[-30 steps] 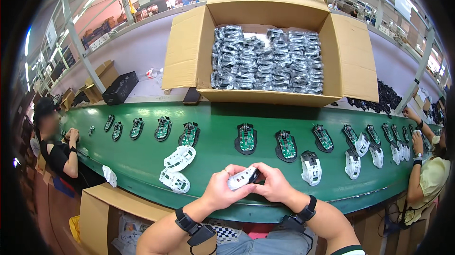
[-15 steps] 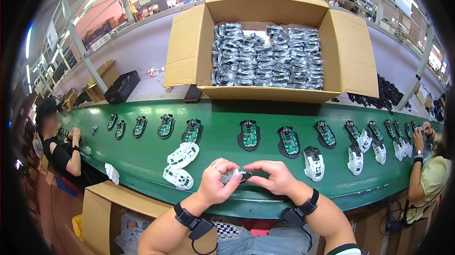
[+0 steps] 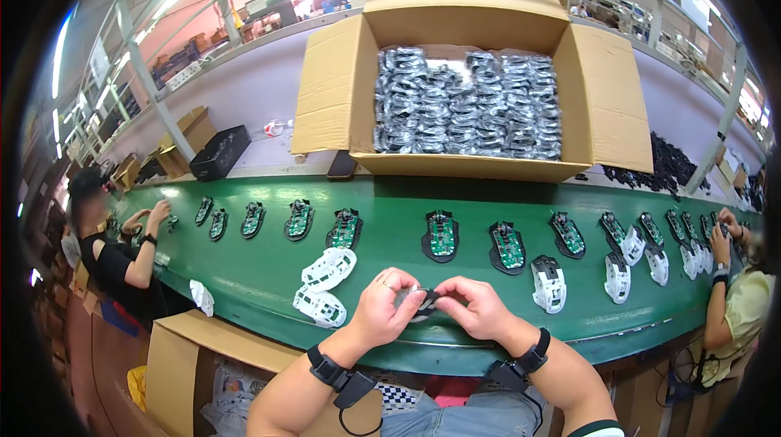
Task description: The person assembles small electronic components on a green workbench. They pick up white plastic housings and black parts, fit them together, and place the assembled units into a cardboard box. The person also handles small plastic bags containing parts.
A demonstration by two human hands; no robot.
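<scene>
My left hand (image 3: 386,304) and my right hand (image 3: 476,307) meet over the near edge of the green conveyor belt (image 3: 260,278). Between their fingertips they pinch a small bagged bundle of dark cable (image 3: 423,301). Both wrists carry black straps. Two white mouse shells (image 3: 325,284) lie on the belt just left of my left hand. Dark mouse bases with green circuit boards (image 3: 441,235) sit in a row across the belt beyond my hands.
A large open cardboard box (image 3: 464,79) full of bagged cables stands behind the belt. More white shells (image 3: 549,282) lie to the right. One person (image 3: 114,262) works at the belt's left end, another (image 3: 736,299) at the right. An open carton (image 3: 195,364) stands at lower left.
The white shell I held a second ago is gone from my hands; they now hold a small dark cable bundle. The boards on the belt have drifted slightly.
</scene>
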